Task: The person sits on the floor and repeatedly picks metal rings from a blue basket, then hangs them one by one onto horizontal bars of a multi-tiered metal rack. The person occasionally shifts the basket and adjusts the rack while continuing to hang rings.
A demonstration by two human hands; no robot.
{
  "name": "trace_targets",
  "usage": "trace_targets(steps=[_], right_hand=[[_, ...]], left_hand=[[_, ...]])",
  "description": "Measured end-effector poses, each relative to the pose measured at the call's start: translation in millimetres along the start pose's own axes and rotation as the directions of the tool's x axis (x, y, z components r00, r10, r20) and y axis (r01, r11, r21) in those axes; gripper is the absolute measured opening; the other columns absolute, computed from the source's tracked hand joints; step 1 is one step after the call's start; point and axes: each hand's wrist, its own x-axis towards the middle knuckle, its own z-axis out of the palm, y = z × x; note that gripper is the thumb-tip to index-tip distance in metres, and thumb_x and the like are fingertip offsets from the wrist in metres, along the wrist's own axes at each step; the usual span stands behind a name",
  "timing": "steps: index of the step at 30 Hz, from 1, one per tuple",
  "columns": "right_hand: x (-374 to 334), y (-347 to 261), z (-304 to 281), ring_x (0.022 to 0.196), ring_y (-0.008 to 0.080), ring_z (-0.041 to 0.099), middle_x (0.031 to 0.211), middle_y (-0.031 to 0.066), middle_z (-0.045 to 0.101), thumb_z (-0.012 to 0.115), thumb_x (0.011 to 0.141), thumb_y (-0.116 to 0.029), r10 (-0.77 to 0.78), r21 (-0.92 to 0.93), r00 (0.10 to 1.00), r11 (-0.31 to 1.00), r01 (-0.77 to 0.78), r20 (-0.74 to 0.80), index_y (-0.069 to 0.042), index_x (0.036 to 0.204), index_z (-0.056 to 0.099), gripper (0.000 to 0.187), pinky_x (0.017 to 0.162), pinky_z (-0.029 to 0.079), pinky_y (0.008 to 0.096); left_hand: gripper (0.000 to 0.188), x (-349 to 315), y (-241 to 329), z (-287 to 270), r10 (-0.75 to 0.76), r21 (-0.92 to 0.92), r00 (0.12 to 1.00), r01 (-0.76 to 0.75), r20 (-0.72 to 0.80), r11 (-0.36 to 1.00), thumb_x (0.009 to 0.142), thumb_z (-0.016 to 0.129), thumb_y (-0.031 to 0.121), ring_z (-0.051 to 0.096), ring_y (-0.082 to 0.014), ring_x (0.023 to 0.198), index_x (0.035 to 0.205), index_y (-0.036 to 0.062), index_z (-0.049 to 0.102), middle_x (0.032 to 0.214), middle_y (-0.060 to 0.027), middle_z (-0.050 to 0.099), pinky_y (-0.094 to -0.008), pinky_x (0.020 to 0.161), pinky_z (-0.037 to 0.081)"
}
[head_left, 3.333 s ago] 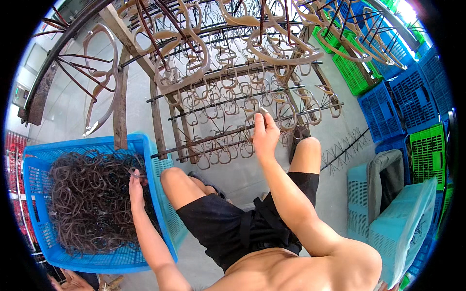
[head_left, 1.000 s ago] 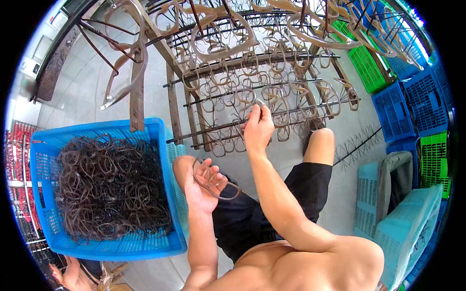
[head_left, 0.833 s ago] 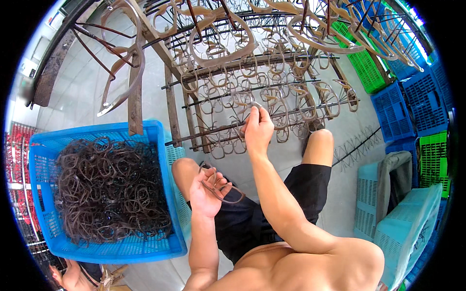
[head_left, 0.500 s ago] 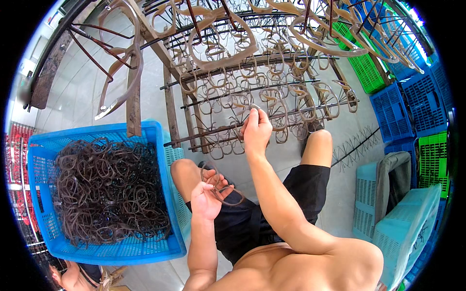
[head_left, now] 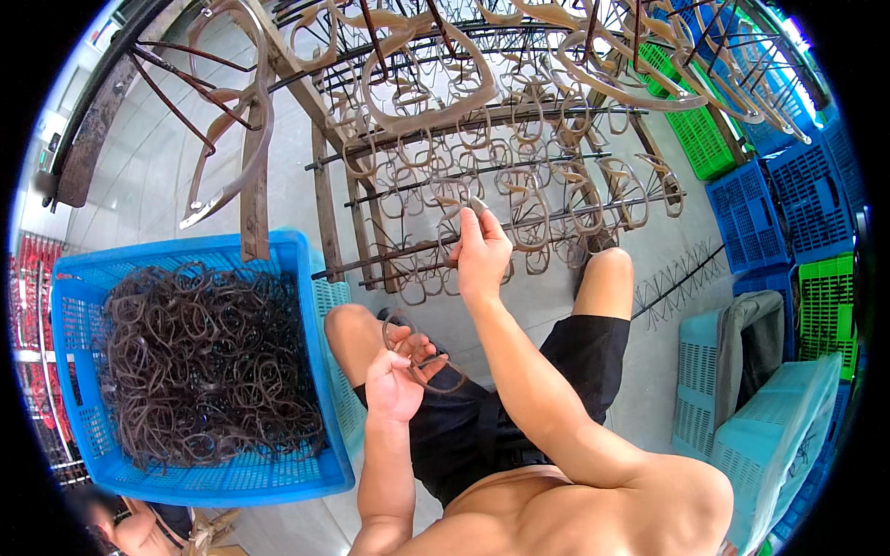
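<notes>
My left hand (head_left: pixel 399 385) is closed around the rim of a dark brown eyeglass frame (head_left: pixel 451 382), held above my lap. Out in front, at the rack, my right hand (head_left: pixel 482 255) has its thumb and fingers pinched on a small greyish-brown end of an eyeglass frame (head_left: pixel 476 203); the hand hides part of it. Just beyond those fingertips, light brown eyeglass frames (head_left: pixel 528 199) hang in rows from the spiked black bars of the rack (head_left: pixel 399 251). To my left, a blue plastic crate (head_left: pixel 278 486) holds a heap of dark brown eyeglass frames (head_left: pixel 209 371).
Large frames (head_left: pixel 431 116) hang close overhead on upper bars. A wooden rack post (head_left: pixel 254 208) stands at the left. On the right are blue crates (head_left: pixel 751 213), green crates (head_left: pixel 825 306) and pale turquoise baskets (head_left: pixel 769 435). A spiked rod (head_left: pixel 681 284) lies on the floor. Another person (head_left: pixel 134 528) is at lower left.
My right hand has shifted slightly left along the rack, still pinching. My left hand with its eyeglass frame has hardly moved.
</notes>
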Motion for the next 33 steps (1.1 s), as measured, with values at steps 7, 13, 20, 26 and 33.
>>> trace_targets(steps=[7,13,20,26,33], right_hand=[[-1.3,12.5,2.6,0.047,0.0093,0.044,0.058,0.0048,0.052,0.056,0.09,-0.016,-0.234,-0.448,0.97,0.861,0.241,0.071,0.0,0.089,0.058,0.016,0.045,0.038,0.0293],[3.7,-6.2,-6.0,0.05,0.0091,0.046,0.056,0.0023,0.05,0.056,0.089,-0.017,-0.117,-0.396,0.991,0.909,0.131,0.059,0.001,0.089,0.059,0.019,0.047,0.038,0.0278],[-54.8,-34.1,-16.2,0.091,0.0326,0.05,0.101,0.0191,0.05,0.064,0.082,-0.015,-0.569,-0.784,0.702,0.153,0.602,0.428,0.004,0.113,0.05,0.039,0.079,0.042,0.0389],[-89.6,-5.5,1.6,0.058,0.0086,0.051,0.069,0.0034,0.056,0.051,0.091,-0.007,-0.124,-0.321,0.87,0.897,0.304,0.476,0.002,0.114,0.051,0.024,0.054,0.044,0.0241],[-51.8,27.5,39.9,0.049,0.0066,0.045,0.059,-0.0004,0.048,0.046,0.096,-0.014,-0.149,-0.279,0.982,0.944,0.177,0.119,0.001,0.102,0.053,0.018,0.043,0.038,0.0241]], left_hand=[[0.043,-0.7,-0.1,-5.8,0.064,0.064,0.996,-0.068,0.067,0.996,0.07,0.042,-0.011,0.059,-0.0277,0.095,0.108,0.0061,0.051,0.105,-0.0137,0.059,-0.0479,0.089,0.049],[0.032,-1.7,11.0,12.0,0.229,0.176,0.973,-0.227,0.009,0.958,0.083,0.047,-0.005,0.06,-0.0279,0.099,0.114,0.0023,0.051,0.115,-0.0179,0.057,-0.0383,0.081,0.054],[0.025,11.2,24.9,24.0,0.398,0.337,0.913,-0.403,0.088,0.851,0.088,0.056,0.005,0.062,-0.0252,0.095,0.113,-0.0013,0.052,0.109,-0.019,0.061,-0.0324,0.073,0.056],[0.018,42.6,25.5,57.8,0.63,0.435,0.776,-0.575,0.023,0.693,0.091,0.055,0.008,0.059,-0.0162,0.094,0.107,0.0005,0.051,0.106,-0.0134,0.061,-0.0256,0.081,0.047],[0.022,75.9,40.9,40.5,0.801,0.857,0.585,-0.472,0.126,0.209,0.088,0.06,0.015,0.051,-0.0092,0.081,0.104,0.0008,0.055,0.091,-0.005,0.057,-0.0224,0.075,0.043]])
